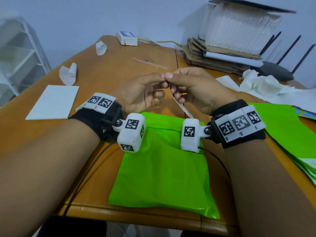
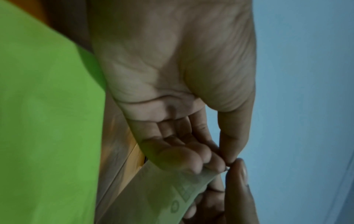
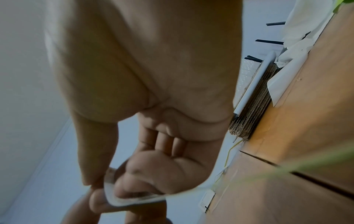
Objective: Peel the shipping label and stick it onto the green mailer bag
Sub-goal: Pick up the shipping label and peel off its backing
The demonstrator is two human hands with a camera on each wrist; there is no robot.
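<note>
A bright green mailer bag [image 1: 164, 170] lies flat on the wooden table near its front edge, also seen in the left wrist view [image 2: 47, 121]. Above its far end both hands hold a white shipping label [image 1: 181, 106] edge-on, so it shows as a thin strip. My left hand [image 1: 150, 89] pinches the label's top corner between thumb and forefinger. My right hand [image 1: 186, 86] pinches the same top edge, its other fingers curled behind the sheet. The label's print shows faintly in the left wrist view [image 2: 172, 201]. In the right wrist view its curved edge [image 3: 122, 200] sits under the fingertips.
A white sheet stack [image 1: 53, 102] lies at the left. Curled backing scraps [image 1: 68, 74] and a thin strip [image 1: 150, 63] lie farther back. Flattened cardboard [image 1: 213, 57], a router [image 1: 273, 71], crumpled white paper [image 1: 263, 84] and more green mailers [image 1: 287, 134] fill the right side.
</note>
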